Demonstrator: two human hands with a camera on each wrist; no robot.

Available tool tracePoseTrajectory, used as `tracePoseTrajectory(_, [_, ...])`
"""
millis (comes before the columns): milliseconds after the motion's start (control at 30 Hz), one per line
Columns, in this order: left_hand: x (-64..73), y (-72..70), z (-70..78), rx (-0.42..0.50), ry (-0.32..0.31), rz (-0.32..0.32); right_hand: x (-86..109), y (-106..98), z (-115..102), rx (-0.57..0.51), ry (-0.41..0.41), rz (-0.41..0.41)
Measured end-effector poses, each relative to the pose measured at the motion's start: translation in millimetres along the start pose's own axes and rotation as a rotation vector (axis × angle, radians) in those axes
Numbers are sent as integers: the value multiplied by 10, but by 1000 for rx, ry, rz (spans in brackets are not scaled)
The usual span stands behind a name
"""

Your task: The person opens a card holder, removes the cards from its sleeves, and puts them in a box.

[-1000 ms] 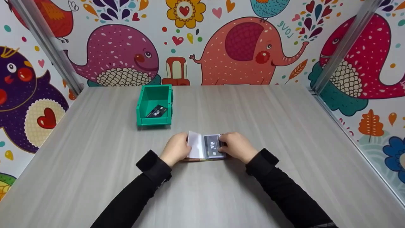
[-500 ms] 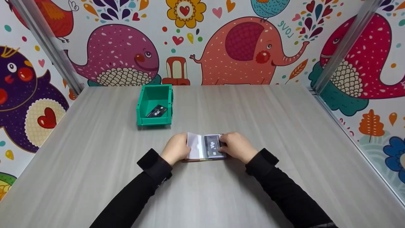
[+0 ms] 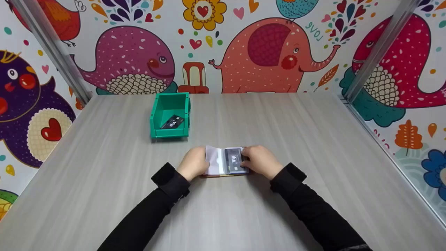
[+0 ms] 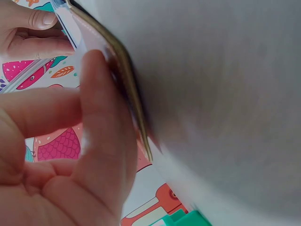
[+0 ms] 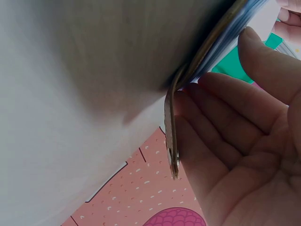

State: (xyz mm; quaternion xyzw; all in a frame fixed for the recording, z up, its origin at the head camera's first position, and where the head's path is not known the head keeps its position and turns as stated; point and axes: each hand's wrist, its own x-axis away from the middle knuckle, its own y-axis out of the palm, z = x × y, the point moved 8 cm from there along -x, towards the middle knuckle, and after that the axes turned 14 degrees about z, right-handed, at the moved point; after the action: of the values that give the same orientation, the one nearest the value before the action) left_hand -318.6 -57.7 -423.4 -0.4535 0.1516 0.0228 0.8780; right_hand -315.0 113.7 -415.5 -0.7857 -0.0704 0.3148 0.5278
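One left hand [image 3: 194,162] and one right hand [image 3: 262,161] pinch opposite sides of an open card holder [image 3: 214,163], midway across the worktop [image 3: 299,132]. A black "Vip" card [image 3: 233,161] shows on its right page. Farther off, leftward, a green plastic bin [image 3: 170,133] holds a second such card [image 3: 173,121].

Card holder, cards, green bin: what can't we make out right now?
Card holder: left edge, head view, hidden by left hand.
Vip card in it: right end, head view, hidden by right hand.
Sleeve pages: right wrist view, too blurred to count.
Loose card: any small print, head view, too small.
Green bin: left wrist view, mostly cut off by bottom edge.
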Motion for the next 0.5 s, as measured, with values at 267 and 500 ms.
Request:
tracePoseTrajectory(267, [-4, 2, -4, -5, 6, -4, 4, -6, -7, 3, -8, 8])
tracePoseTrajectory(500, [-15, -43, -28, -7, -19, -11, 4, -3, -3, -2, 7, -2])
